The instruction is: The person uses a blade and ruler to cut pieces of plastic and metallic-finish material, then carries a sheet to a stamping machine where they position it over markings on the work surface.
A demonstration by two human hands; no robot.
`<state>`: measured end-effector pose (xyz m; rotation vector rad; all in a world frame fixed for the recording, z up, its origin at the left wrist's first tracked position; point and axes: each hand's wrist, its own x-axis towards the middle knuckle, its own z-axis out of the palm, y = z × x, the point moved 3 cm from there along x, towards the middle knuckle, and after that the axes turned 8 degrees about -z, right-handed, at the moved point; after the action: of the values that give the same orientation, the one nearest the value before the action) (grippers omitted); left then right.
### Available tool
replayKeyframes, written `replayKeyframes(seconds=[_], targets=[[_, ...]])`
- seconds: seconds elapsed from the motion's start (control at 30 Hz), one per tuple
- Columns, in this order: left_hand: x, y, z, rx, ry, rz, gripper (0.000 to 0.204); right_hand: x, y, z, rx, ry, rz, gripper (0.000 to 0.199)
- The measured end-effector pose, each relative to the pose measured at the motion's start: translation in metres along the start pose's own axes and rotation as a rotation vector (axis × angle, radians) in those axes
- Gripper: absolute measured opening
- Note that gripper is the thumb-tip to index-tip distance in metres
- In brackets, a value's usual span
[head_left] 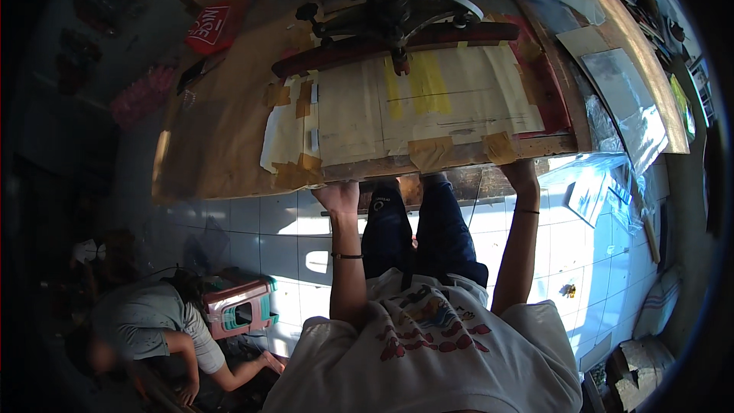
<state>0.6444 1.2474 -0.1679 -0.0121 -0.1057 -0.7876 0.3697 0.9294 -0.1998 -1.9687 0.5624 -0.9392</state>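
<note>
My left hand is at the front edge of a wooden worktable, its fingers hidden beneath the edge. Farther right, my right hand meets the same edge, and its fingers are hidden too. Between and beyond them lies a cream sheet, held down with brown tape and marked with yellow strips and ruled lines. Across its far side runs a dark red bar, fixed to a black metal frame with knobs. Whether either hand holds anything is hidden.
A red bag lies at the table's far left. Clear plastic sheets cover the right side and hang over the edge. On the tiled floor at lower left, a person bends low beside a pink and green plastic stool.
</note>
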Motion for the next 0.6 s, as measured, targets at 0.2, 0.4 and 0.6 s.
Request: replayKeyframes(seconds=[0.2, 0.4, 0.6], targets=[[0.001, -0.002, -0.003, -0.074, -0.057, -0.061, 0.064, -0.014, 0.068, -0.007, 0.058, -0.103, 0.127, 0.064], [-0.002, -0.001, 0.002, -0.025, -0.084, -0.089, 0.056, -0.013, 0.081, -0.010, 0.039, -0.227, 0.053, 0.065], [-0.006, 0.001, 0.011, 0.081, 0.111, -0.020, 0.052, -0.010, 0.076, 0.006, 0.919, 0.072, 0.511, 0.063]])
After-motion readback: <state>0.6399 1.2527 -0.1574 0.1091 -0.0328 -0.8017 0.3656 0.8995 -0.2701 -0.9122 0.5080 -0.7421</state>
